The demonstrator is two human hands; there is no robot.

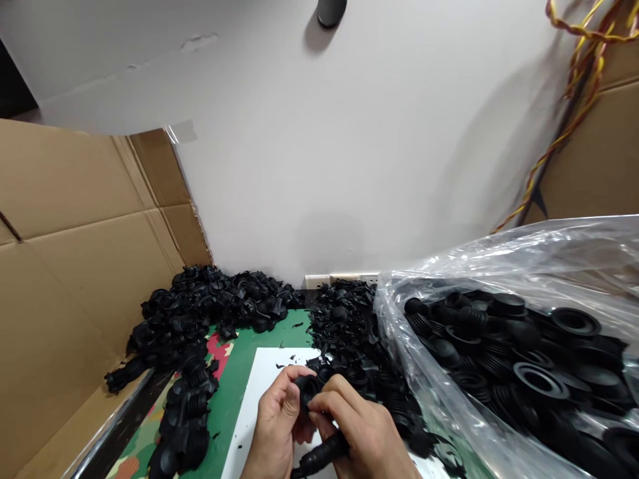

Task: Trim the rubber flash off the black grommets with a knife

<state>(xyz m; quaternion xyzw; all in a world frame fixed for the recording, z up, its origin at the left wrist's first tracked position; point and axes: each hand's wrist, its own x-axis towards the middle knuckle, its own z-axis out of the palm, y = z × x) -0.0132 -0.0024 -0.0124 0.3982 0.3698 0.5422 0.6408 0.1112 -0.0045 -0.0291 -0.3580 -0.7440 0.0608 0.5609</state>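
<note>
In the middle at the bottom, my left hand (pixel 277 416) is closed around a small black rubber boot (pixel 308 386) with a round opening. My right hand (pixel 360 426) is closed too, its thumb and fingertips pinching the near rim of the same boot. Below the right palm lies a dark, ridged, rod-like piece (pixel 322 455); whether it is a handle or more rubber, I cannot tell. Both hands are over a white board (pixel 259 392) on a green surface. Just beyond the fingers, black rubber scraps (pixel 344 326) form a heap.
Ribbed black rubber parts (pixel 219 303) are piled at the back left, with a row (pixel 182 426) running towards me. On the right, a clear plastic bag (pixel 399 332) holds more black boots (pixel 539 379). Cardboard (pixel 80 219) stands at left; twisted wires (pixel 564 136) hang at right.
</note>
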